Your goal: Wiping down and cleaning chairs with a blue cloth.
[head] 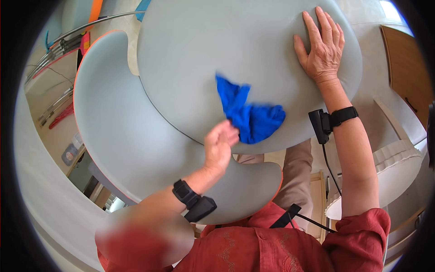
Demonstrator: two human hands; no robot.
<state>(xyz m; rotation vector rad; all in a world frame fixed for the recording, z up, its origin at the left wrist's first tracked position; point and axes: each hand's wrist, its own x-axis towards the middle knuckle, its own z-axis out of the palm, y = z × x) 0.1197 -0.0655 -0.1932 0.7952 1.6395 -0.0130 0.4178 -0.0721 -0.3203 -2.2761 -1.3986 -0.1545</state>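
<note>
A blue cloth (260, 119) lies crumpled on the round grey cushioned seat (190, 51) of a chair. The fingers of my left hand (222, 142) are closed on the near left end of the cloth, at the seat's near edge; hand and cloth are slightly blurred. Farther off to the right, my right hand (323, 51) rests palm down on the same seat with its fingers apart, holding nothing. The chair's curved grey backrest (112, 102), edged in orange, wraps around the left and near side of the seat.
Black devices are strapped to my left wrist (195, 200) and right wrist (326, 122); a cable (328, 166) hangs from the right one. A brown wooden cabinet (404, 74) and a white object with a scalloped edge (397, 170) stand at right. A metal rail (98, 20) curves across the upper left.
</note>
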